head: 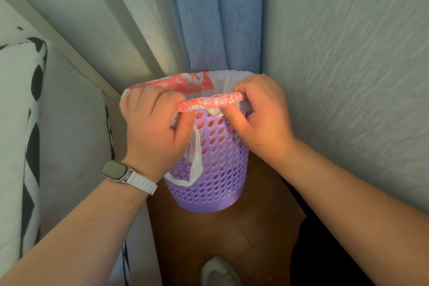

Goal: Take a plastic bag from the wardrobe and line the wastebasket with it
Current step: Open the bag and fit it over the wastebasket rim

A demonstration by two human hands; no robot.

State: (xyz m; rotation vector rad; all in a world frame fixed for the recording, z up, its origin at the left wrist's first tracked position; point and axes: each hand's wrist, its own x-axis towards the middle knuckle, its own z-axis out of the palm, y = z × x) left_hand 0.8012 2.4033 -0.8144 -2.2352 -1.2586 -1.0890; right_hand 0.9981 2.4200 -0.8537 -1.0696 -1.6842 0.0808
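A purple wastebasket (216, 169) with rows of round holes in its side stands on a brown floor (209, 234), in a corner just in front of a blue curtain (218, 18) and beside a pale textured wall (348, 53). A white plastic bag (197, 83) with red print sits inside it, its mouth spread open and folded over the far rim. Along the near rim the bag's edge is bunched into a roll between the two hands. The left hand (153, 132) grips the left end of that roll, fingers curled over the rim and thumb pressed against the bag on the outside of the basket. The right hand (262, 114) pinches the right end, fingers curled over the top and thumb underneath. One white handle loop of the bag hangs down the outside of the basket under the left hand. The left wrist wears a watch (116, 170) on a white strap. To the left lies a white cushion (16, 123) with black markings, and a pale shoe (218, 271) shows at the bottom edge.
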